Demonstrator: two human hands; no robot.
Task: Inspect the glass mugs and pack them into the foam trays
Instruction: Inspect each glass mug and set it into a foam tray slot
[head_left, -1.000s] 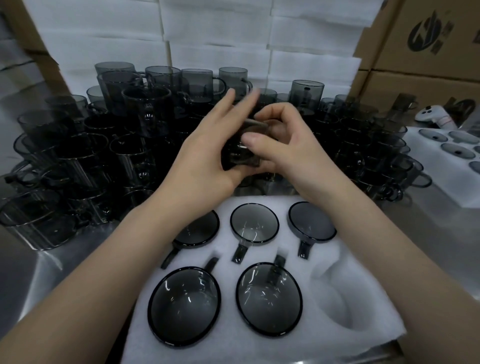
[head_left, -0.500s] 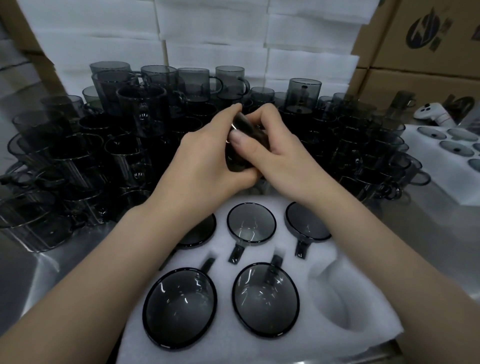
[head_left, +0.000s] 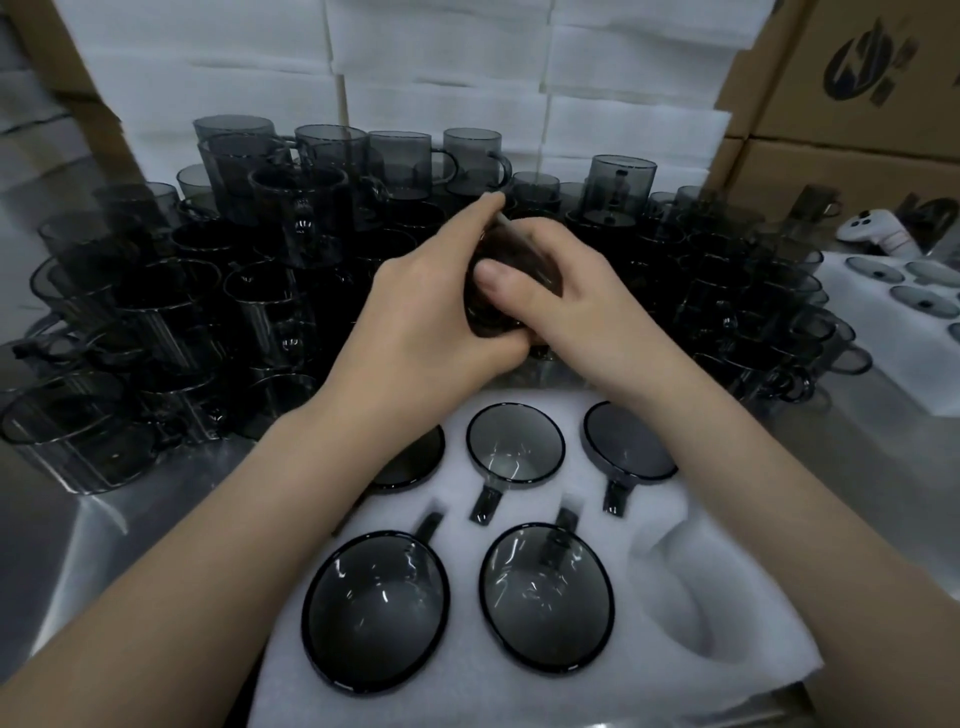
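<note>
Gripping one dark glass mug in both hands: cupping its side w/ left hand, curling right hand round it, thumb pressing on the wall. Holding it in the air over the far edge of the foam tray, in front of the loose mugs crowding the bench. Judging it stiff, smooth, prob. slippery and breakable (so no knocking vs. neighbours). Favouring a hold round the body or handle, not the thin rim. Eyeing the empty pocket, near right beside five packed mugs, as likely next spot.
</note>
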